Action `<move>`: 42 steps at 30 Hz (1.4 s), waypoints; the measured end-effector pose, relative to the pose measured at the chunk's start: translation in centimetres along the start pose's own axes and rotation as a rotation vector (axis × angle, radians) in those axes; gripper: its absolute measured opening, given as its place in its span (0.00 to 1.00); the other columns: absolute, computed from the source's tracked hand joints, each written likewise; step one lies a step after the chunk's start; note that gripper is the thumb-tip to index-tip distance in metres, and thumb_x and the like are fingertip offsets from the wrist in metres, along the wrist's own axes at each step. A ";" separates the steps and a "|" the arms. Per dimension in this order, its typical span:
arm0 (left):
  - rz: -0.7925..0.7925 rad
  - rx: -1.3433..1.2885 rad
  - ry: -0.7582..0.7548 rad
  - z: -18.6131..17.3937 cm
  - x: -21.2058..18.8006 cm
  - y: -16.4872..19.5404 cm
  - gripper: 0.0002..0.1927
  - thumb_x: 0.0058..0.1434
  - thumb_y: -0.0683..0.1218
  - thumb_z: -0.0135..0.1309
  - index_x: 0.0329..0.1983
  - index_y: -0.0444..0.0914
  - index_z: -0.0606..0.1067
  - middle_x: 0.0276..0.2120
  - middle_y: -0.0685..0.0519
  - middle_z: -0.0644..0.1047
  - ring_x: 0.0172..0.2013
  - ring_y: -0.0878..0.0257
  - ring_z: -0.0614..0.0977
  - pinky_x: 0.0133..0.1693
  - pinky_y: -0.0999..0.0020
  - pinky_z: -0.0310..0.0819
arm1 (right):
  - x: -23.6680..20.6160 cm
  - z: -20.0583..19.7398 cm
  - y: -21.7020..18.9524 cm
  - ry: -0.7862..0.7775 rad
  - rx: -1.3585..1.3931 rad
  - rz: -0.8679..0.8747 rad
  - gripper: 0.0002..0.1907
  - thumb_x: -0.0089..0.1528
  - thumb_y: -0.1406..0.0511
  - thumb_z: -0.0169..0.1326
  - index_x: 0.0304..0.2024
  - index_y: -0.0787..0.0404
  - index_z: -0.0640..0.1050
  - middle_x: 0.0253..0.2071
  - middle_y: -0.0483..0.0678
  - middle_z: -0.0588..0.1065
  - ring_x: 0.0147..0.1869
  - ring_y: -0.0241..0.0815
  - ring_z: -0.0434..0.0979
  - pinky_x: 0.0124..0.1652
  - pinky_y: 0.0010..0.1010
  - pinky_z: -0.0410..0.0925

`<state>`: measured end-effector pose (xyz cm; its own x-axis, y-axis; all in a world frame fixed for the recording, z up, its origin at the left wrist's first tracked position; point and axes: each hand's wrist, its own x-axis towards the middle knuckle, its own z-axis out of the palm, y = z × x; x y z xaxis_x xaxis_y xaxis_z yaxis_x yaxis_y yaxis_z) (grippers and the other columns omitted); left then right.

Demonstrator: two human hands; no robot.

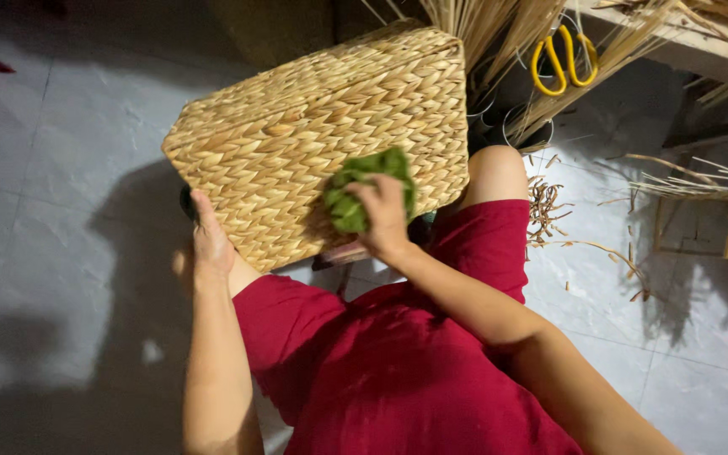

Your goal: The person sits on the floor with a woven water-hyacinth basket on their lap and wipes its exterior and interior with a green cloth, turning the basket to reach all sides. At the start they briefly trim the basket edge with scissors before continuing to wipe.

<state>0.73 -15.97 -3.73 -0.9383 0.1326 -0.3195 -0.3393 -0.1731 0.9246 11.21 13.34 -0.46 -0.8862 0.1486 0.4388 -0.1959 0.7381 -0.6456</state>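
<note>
Right hand [385, 215] clutching green cloth [362, 190] on woven basket [313, 126], left hand [210, 240] steadying edge, yellow scissors [564, 57] behind
</note>
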 end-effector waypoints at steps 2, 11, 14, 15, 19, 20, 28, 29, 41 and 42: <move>0.008 0.019 0.021 0.5 -0.1 0.1 0.49 0.66 0.75 0.31 0.76 0.35 0.56 0.72 0.49 0.65 0.69 0.58 0.68 0.68 0.64 0.61 | 0.8 0.3 -0.3 -0.070 -0.027 -0.146 0.31 0.45 0.64 0.70 0.52 0.53 0.76 0.55 0.55 0.69 0.59 0.57 0.67 0.54 0.48 0.63; -0.009 0.000 0.014 1.7 -0.6 0.7 0.48 0.66 0.74 0.32 0.75 0.35 0.57 0.71 0.48 0.66 0.68 0.57 0.70 0.67 0.62 0.63 | 6.7 -4.2 5.4 0.085 -0.238 -0.260 0.17 0.54 0.65 0.67 0.43 0.54 0.75 0.49 0.51 0.72 0.52 0.53 0.71 0.47 0.41 0.64; 0.019 -0.002 -0.001 1.6 -0.6 0.7 0.47 0.67 0.73 0.33 0.75 0.34 0.58 0.71 0.47 0.66 0.68 0.57 0.70 0.67 0.61 0.64 | 8.0 -7.7 7.4 0.304 -0.230 -0.128 0.20 0.51 0.65 0.72 0.42 0.57 0.76 0.47 0.49 0.73 0.51 0.54 0.71 0.47 0.42 0.65; 0.035 0.008 -0.007 1.5 -0.5 0.6 0.47 0.68 0.73 0.34 0.75 0.33 0.58 0.71 0.47 0.66 0.68 0.57 0.70 0.67 0.61 0.64 | 8.0 -8.4 7.5 0.326 -0.219 -0.065 0.20 0.53 0.67 0.71 0.45 0.57 0.76 0.50 0.51 0.72 0.54 0.55 0.70 0.50 0.42 0.65; 0.054 -0.053 -0.035 1.3 -0.2 0.2 0.46 0.68 0.72 0.35 0.75 0.33 0.58 0.70 0.46 0.66 0.67 0.56 0.70 0.67 0.59 0.64 | 8.5 -8.5 6.1 0.441 -0.141 0.098 0.21 0.56 0.70 0.68 0.50 0.58 0.76 0.54 0.56 0.69 0.59 0.58 0.69 0.57 0.43 0.66; 0.049 -0.060 -0.031 1.3 -0.1 0.1 0.46 0.68 0.72 0.35 0.75 0.33 0.58 0.70 0.46 0.66 0.67 0.56 0.70 0.67 0.59 0.65 | 8.8 -8.0 5.5 0.475 -0.113 0.115 0.22 0.55 0.70 0.68 0.50 0.58 0.76 0.55 0.56 0.69 0.60 0.58 0.69 0.57 0.43 0.65; 0.059 -0.023 0.009 2.2 0.1 -0.2 0.46 0.68 0.72 0.35 0.75 0.33 0.57 0.70 0.47 0.66 0.67 0.56 0.70 0.67 0.59 0.64 | 11.9 -6.8 5.2 0.301 -0.138 -0.156 0.21 0.53 0.68 0.71 0.46 0.57 0.76 0.54 0.51 0.72 0.61 0.52 0.70 0.57 0.43 0.65; 0.053 -0.023 0.009 2.2 0.1 -0.1 0.46 0.68 0.72 0.35 0.74 0.33 0.57 0.70 0.47 0.66 0.67 0.56 0.70 0.67 0.59 0.64 | 12.6 -7.3 6.3 0.320 -0.156 -0.151 0.19 0.55 0.68 0.72 0.45 0.56 0.76 0.52 0.48 0.74 0.61 0.49 0.71 0.56 0.41 0.65; 0.012 -0.001 0.088 2.3 0.7 0.3 0.45 0.67 0.72 0.35 0.72 0.33 0.61 0.67 0.47 0.70 0.63 0.57 0.73 0.62 0.62 0.68 | 9.2 -11.3 20.0 0.190 0.657 0.527 0.21 0.61 0.76 0.49 0.56 0.68 0.77 0.49 0.46 0.79 0.51 0.37 0.77 0.51 0.25 0.70; -0.019 -0.041 0.084 2.5 0.6 0.5 0.45 0.66 0.72 0.35 0.72 0.34 0.61 0.66 0.47 0.70 0.63 0.57 0.73 0.62 0.61 0.67 | 9.0 -11.1 20.6 0.174 0.724 0.607 0.19 0.62 0.75 0.50 0.55 0.67 0.78 0.47 0.46 0.79 0.49 0.37 0.77 0.49 0.25 0.70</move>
<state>0.12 -13.56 -2.95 -0.9334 0.0539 -0.3547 -0.3578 -0.2110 0.9096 3.85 37.14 -2.85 -0.8586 0.5103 -0.0489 0.0128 -0.0739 -0.9972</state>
